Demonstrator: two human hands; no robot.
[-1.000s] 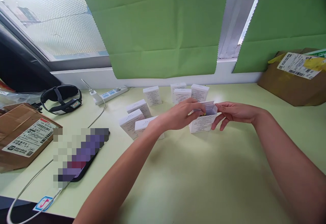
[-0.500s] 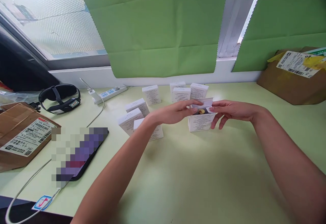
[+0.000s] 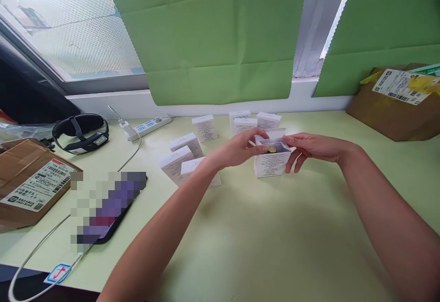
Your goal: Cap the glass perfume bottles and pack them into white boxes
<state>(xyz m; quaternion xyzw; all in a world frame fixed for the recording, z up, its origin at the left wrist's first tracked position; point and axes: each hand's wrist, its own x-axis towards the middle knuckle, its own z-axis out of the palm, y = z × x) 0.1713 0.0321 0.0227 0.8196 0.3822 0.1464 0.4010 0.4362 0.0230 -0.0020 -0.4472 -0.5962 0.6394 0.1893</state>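
A small white carton (image 3: 272,167) with printed text stands upright on the table with its top lid raised at the back. A round gold-coloured thing (image 3: 272,149) shows inside the opening, too small to name. My left hand (image 3: 242,148) closes on the carton's upper left edge, thumb at the front and fingers toward the back. On the right, my right hand (image 3: 304,148) pinches the upper right edge between thumb and forefinger, its lower fingers curled beside the carton. Several similar white cartons stand behind and left, including one (image 3: 205,129) and another (image 3: 176,163).
At left lie a phone (image 3: 112,212) with a blurred screen, a brown cardboard box (image 3: 32,178), a black headset (image 3: 80,134) and a power strip (image 3: 149,128) with cables. Another cardboard box (image 3: 395,109) sits at the back right, near the green blind (image 3: 223,41).
The carton's top has come further open, showing more of the gold thing and the inner flaps. My left fingers have shifted slightly back and are more bent; my right hand has barely moved.
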